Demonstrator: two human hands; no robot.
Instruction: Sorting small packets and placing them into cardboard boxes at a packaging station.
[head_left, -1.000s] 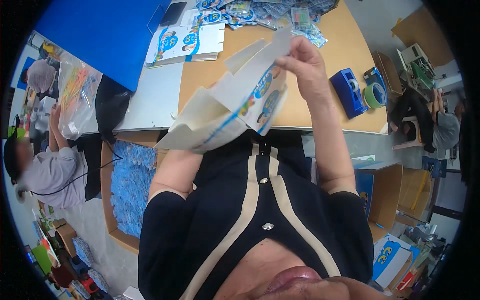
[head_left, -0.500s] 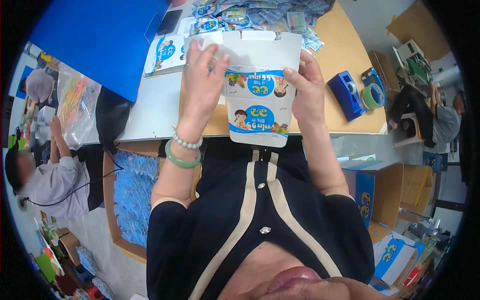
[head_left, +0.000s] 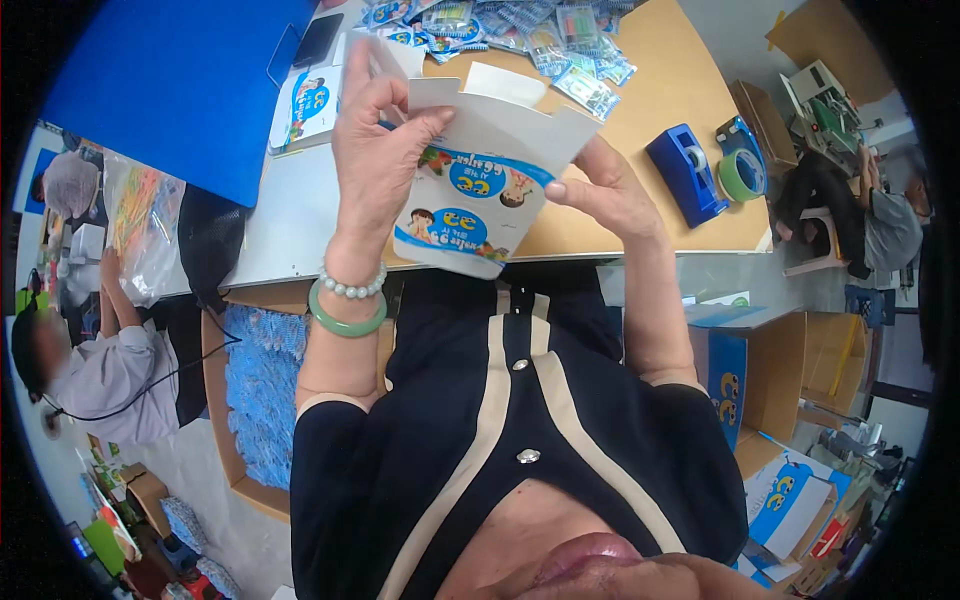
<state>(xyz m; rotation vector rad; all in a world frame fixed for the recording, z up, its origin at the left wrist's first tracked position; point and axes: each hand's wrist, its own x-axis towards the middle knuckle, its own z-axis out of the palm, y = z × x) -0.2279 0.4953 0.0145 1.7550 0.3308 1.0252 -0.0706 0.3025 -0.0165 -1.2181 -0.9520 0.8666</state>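
Observation:
A white and blue printed carton (head_left: 470,205) is held up over the front edge of the table, tilted, with its flaps standing up at the far end. Its walls stand partly apart, as on a box being unfolded. My left hand (head_left: 378,150) is closed on the carton's left side, thumb on the near wall and fingers behind the upper flap. On the other side my right hand (head_left: 615,195) grips the right edge, its thumb on the printed face and its fingers mostly hidden behind. Flat printed cartons (head_left: 303,112) lie on the table left of my left hand.
Small packets (head_left: 510,30) are heaped at the table's far end. A blue tape dispenser (head_left: 688,175) and a green tape roll (head_left: 743,183) stand at right. A blue board (head_left: 180,90) and a phone (head_left: 318,42) are at left. Below, a cardboard box (head_left: 222,430) holds blue packets. Co-workers sit on both sides.
The carton has gone from nearly flat to partly opened out, and has tilted and moved slightly left. My left fingers have bent onto its edge; my right hand has slid lower along its side.

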